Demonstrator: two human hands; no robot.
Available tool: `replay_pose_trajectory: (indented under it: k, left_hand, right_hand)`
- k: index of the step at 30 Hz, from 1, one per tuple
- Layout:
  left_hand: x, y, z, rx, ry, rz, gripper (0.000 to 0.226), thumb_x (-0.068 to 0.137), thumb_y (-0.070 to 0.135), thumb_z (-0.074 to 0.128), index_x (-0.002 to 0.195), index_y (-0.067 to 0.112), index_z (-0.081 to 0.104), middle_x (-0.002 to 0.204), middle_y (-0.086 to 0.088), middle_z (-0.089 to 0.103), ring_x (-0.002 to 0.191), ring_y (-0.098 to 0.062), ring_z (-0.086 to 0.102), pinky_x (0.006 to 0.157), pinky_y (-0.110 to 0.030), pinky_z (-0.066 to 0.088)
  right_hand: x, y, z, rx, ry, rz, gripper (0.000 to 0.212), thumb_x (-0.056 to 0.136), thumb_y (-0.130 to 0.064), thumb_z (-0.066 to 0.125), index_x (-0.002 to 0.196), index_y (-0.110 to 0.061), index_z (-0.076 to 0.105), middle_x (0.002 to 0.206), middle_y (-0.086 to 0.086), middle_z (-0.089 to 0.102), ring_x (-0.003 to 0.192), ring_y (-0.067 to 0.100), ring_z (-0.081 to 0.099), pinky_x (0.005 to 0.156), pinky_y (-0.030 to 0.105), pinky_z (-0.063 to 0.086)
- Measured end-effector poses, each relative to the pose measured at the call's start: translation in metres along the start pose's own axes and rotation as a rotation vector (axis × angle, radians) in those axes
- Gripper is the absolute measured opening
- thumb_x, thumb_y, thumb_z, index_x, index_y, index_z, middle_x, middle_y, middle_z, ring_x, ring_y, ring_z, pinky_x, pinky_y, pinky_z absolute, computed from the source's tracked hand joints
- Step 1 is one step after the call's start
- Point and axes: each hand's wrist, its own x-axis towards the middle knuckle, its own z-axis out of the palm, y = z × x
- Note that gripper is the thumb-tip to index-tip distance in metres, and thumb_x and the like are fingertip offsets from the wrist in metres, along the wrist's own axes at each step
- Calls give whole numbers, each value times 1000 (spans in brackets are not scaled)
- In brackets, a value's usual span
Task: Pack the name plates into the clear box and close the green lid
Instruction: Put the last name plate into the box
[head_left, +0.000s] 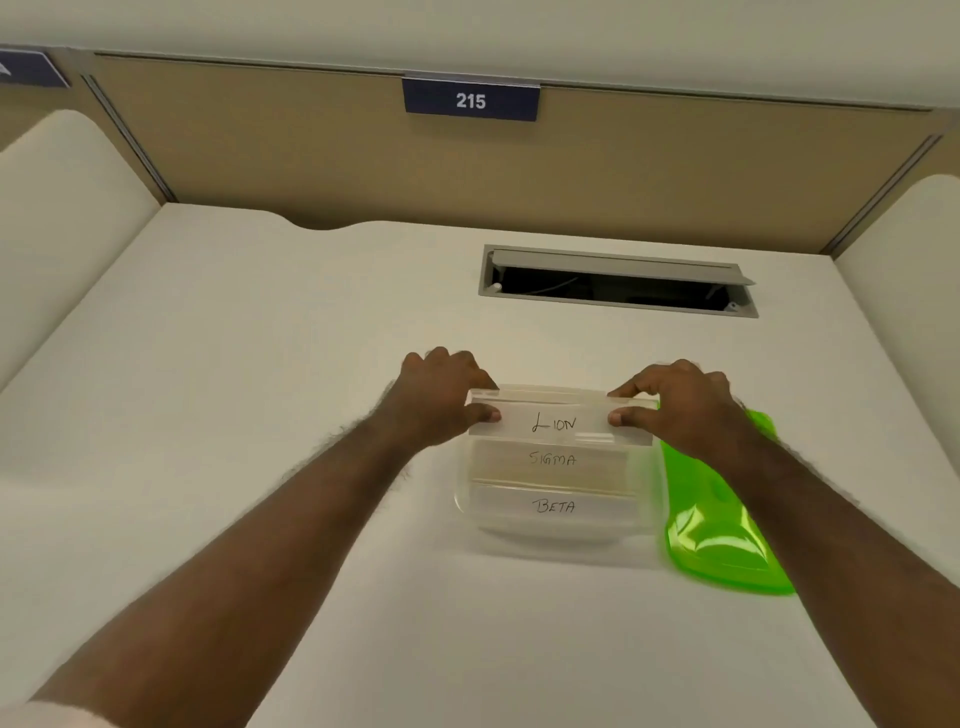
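A clear box (558, 538) stands on the white desk in front of me. Inside it lie two name plates, one reading SIGMA (551, 460) and one reading BETA (555, 505). A third name plate reading LION (555, 423) is held over the far end of the box. My left hand (441, 397) pinches its left end and my right hand (685, 402) pinches its right end. The green lid (717, 519) lies flat on the desk, touching the right side of the box, partly under my right wrist.
An open cable hatch (618, 280) is set into the desk behind the box. A tan partition with a blue sign reading 215 (471, 100) closes the back. Cream side panels stand left and right.
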Motion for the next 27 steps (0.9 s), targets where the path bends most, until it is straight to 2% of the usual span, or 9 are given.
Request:
replay_pose_trajectory:
  k: [7,11,15,21,27]
  left_hand:
    - [8,23,24,341,-52,79,38,88,54,55,119,32,63,117,9,65,113,-19,47,92,-39,27]
    - [9,34,36,518,-81,89,35,89,49,56,110,25,69,106,5,70,109,-23,48,93,-40,27]
    - [11,42,41,565,-124,57,22,89,38,57,94,20,70,94,4,70,105,-24,48,96,-40,26]
    - [14,49,44,590,-156,49,12,85,28,63,88,19,69,88,4,70,100,-23,50,97,-39,26]
    - [16,51,45,563,-151,34,20,86,33,61,96,18,69,101,1,66,106,-24,49,97,-41,27]
  right_hand:
    - [-14,2,25,-355,39,-87,39,71,-68,61,98,-42,69,105,-18,68,105,14,48,85,40,26]
    - [-11,-5,37,-538,23,-142,41,74,-67,57,103,-40,69,106,-13,65,105,18,48,83,40,24]
    - [-7,-6,46,-609,29,-176,36,77,-60,60,100,-35,72,102,-8,62,102,22,48,83,41,28]
    - [-4,-7,55,-687,25,-164,35,78,-60,59,97,-34,72,103,-6,61,101,21,46,83,40,26]
    - [-3,-5,60,-685,32,-152,37,75,-61,61,98,-34,71,103,-4,61,100,22,48,82,42,28]
